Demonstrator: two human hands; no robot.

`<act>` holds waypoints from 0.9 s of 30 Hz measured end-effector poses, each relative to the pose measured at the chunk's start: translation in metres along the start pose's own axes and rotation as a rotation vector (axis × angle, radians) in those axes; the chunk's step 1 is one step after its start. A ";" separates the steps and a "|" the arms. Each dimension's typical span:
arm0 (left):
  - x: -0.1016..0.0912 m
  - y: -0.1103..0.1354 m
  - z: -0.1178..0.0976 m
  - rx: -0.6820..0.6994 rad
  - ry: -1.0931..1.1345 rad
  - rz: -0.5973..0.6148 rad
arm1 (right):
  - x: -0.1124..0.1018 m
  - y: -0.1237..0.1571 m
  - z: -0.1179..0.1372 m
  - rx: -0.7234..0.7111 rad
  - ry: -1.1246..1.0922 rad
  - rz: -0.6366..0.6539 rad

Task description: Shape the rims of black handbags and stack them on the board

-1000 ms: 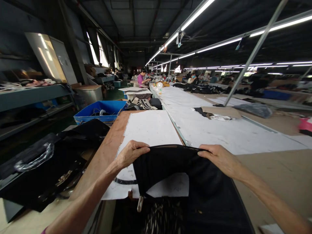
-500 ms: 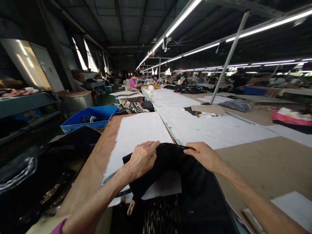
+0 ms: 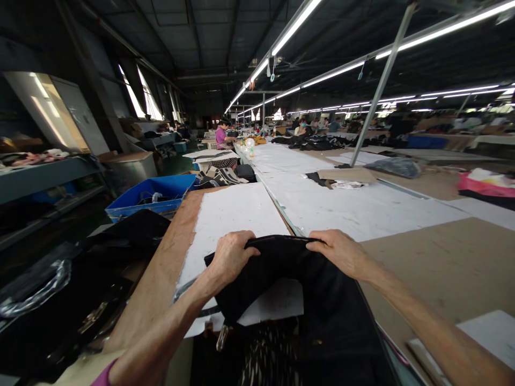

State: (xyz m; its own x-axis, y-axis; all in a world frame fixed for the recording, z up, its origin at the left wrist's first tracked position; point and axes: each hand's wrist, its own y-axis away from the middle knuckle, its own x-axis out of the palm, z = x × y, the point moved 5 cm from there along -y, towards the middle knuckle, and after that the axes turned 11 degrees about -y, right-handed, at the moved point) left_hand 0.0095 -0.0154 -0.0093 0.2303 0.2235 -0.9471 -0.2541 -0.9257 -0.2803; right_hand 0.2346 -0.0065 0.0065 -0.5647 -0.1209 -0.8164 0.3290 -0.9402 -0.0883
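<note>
A long black fabric piece point(image 3: 333, 305) arches up in front of me, its edge stretched between my two hands. My left hand point(image 3: 233, 254) pinches that edge on the left, the thumb along the near side. On the right, my right hand point(image 3: 336, 249) grips the same edge between thumb and fingers. The fabric's lower part runs down towards my body, where a patterned dark cloth point(image 3: 271, 356) shows. A shiny metal clasp point(image 3: 221, 338) hangs below the left part of the fabric. Behind the fabric lies a table covered with white paper point(image 3: 241, 209).
To the left stands a blue bin point(image 3: 151, 195), with a heap of black material point(image 3: 44, 316) nearer me. A slanting metal post point(image 3: 382, 86) rises from the right table. Brown board point(image 3: 434, 268) covers the near right. A person in purple point(image 3: 221, 135) works farther off.
My left hand has shifted slightly left along the edge, its thumb now showing on the near side. The edge between my hands looks a little longer and straighter. The view has turned slightly.
</note>
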 end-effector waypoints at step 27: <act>0.006 -0.036 -0.047 0.099 -0.126 0.006 | 0.007 0.003 0.012 0.014 0.244 -0.043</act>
State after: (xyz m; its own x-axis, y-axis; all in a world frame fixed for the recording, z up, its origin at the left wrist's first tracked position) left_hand 0.0642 0.0045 0.0023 0.1108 0.2605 -0.9591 -0.3478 -0.8939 -0.2830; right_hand 0.2231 -0.0141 0.0072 -0.3776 -0.0018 -0.9260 0.2971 -0.9474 -0.1194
